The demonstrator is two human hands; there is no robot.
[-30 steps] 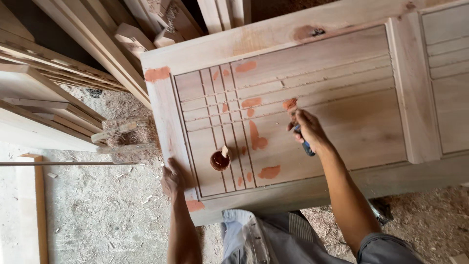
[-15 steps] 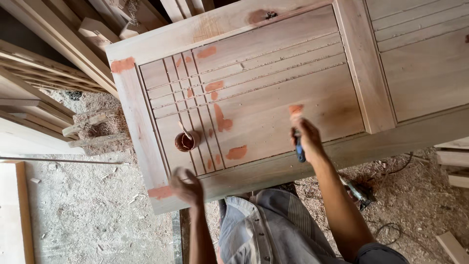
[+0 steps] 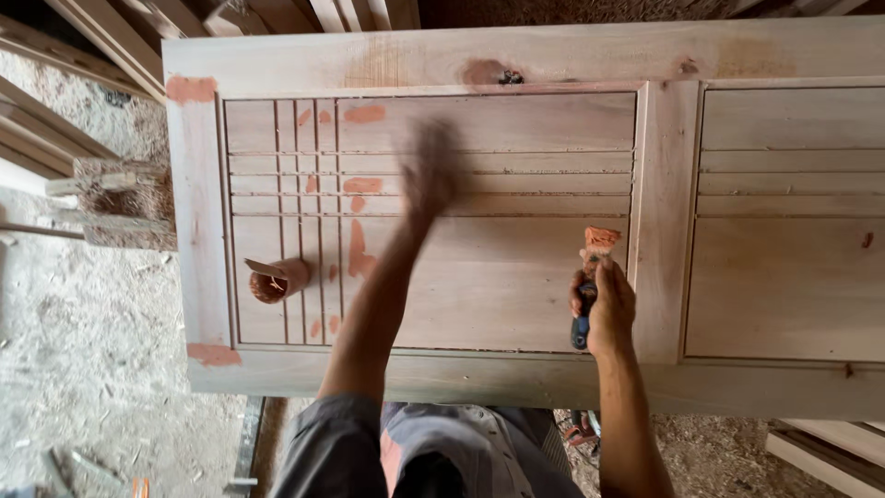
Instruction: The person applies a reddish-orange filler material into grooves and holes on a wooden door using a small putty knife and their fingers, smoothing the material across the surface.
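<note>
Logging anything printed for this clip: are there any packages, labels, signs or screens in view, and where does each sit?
No labels, signs or screens show.
Nearest to a package: a small open reddish-brown container of filler paste, round, lying on the pale wooden door panel at its left side, unmarked as far as can be seen.

The left hand (image 3: 430,175) reaches up to the upper middle of the frame, arm stretched long from the lower centre, blurred so its fingers cannot be told apart. The right hand (image 3: 604,309) sits right of centre, fingers curled shut, forearm rising from the bottom edge.
</note>
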